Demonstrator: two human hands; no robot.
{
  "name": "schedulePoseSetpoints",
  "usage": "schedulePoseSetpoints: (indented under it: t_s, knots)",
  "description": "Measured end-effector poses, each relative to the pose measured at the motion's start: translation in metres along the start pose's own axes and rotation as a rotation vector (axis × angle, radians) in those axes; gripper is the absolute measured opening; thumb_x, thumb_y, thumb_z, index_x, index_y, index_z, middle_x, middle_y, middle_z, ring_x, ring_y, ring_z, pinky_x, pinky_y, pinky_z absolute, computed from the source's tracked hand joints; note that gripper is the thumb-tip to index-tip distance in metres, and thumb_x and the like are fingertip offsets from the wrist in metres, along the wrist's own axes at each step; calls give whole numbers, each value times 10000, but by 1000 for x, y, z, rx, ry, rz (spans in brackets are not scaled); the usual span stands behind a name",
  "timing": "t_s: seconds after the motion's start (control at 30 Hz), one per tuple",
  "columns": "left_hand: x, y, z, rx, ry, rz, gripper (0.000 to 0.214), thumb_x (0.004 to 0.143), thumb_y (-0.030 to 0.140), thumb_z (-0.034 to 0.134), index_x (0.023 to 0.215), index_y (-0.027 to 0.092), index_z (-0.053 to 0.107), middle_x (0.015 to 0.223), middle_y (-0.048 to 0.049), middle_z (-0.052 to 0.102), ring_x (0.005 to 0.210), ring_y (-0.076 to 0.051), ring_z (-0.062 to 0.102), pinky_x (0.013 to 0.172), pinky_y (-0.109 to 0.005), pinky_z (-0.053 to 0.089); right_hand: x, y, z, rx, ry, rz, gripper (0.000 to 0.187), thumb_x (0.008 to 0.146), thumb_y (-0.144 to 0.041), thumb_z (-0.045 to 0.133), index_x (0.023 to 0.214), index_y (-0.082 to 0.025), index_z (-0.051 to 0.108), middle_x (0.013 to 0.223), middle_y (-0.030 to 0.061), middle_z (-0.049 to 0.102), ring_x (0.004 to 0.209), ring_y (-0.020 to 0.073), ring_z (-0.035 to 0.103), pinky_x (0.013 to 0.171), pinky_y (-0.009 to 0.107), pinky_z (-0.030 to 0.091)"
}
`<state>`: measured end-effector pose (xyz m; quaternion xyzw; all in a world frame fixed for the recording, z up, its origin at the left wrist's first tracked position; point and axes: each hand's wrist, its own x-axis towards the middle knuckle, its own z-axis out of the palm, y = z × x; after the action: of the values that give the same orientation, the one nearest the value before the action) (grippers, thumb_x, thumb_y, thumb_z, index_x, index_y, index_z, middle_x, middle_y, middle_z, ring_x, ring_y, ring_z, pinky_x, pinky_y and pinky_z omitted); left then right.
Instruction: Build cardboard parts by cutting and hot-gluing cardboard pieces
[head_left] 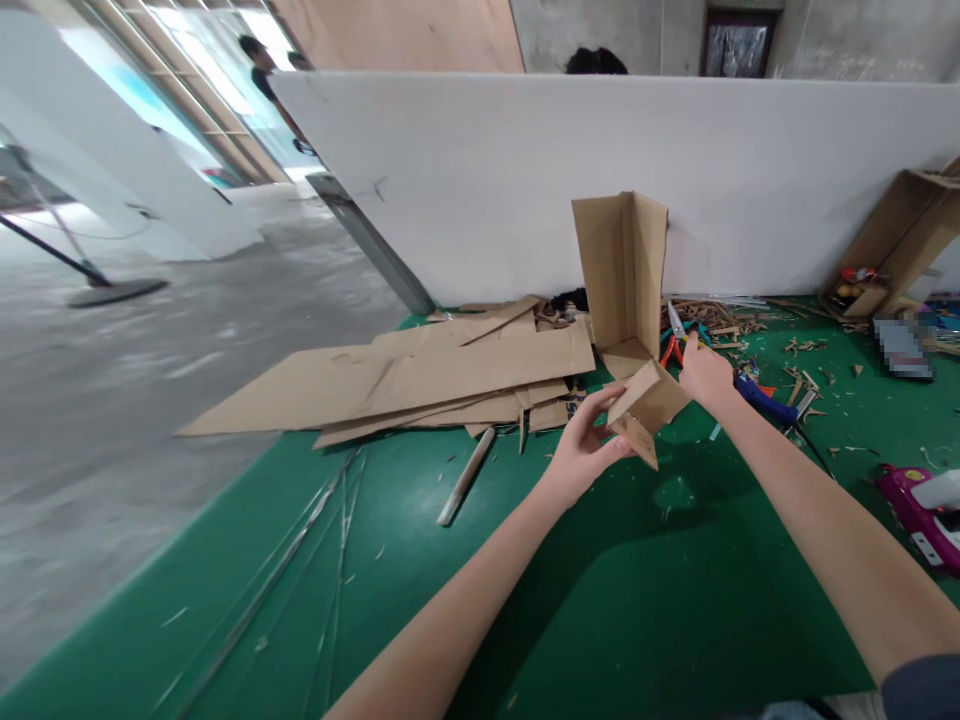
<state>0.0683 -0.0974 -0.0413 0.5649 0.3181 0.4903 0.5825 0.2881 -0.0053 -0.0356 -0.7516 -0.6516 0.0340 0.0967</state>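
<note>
My left hand (pixel 585 450) is closed around a small folded piece of brown cardboard (pixel 637 405), held above the green table with its flaps standing at angles. My right hand (pixel 706 374) reaches forward, its fingers pinched at a yellow-handled tool with a pointed silver blade (pixel 676 320); its exact kind cannot be made out. Close by are orange handles (pixel 670 352), partly hidden behind the hand. A blue glue gun (pixel 765 400) lies just right of my right wrist. Behind my hands stands a tall, folded cardboard corner piece (pixel 626 265).
Flat cardboard sheets (pixel 390 375) are stacked at the left, overhanging the green table (pixel 420 600). A narrow strip (pixel 466 477) lies in front. Cardboard scraps (pixel 724 320) litter the back. A white panel (pixel 480 180) rises behind; a purple device (pixel 919 510) sits right. Someone stands far left.
</note>
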Motion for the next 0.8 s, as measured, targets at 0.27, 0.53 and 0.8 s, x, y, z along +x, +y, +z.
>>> schedulePoseSetpoints:
  t_s: [0.27,0.53,0.8]
  knots:
    - [1,-3,-2,-91,12,-29,625,689,515,819,1233,306,592,1250,-97,571,957,-260,671,642,-315,624,14,7,-2,154,-18,127,942,814,-211,638,1523,61,82,1244,322,584,1092,337,656,858,365,526]
    - [3,-7,-3,-111,129,17,678,726,501,794,1321,341,510,1205,-73,569,954,-257,683,699,-371,640,-8,36,-26,343,133,68,915,843,-403,663,1558,-81,191,1262,233,635,1108,333,647,903,395,513]
    - [9,-15,-9,-66,298,80,527,773,496,749,1231,298,581,1254,-67,614,1051,-269,664,719,-343,635,-73,67,-50,576,-126,-221,551,910,-585,551,1303,-200,573,956,68,722,771,215,675,718,327,527]
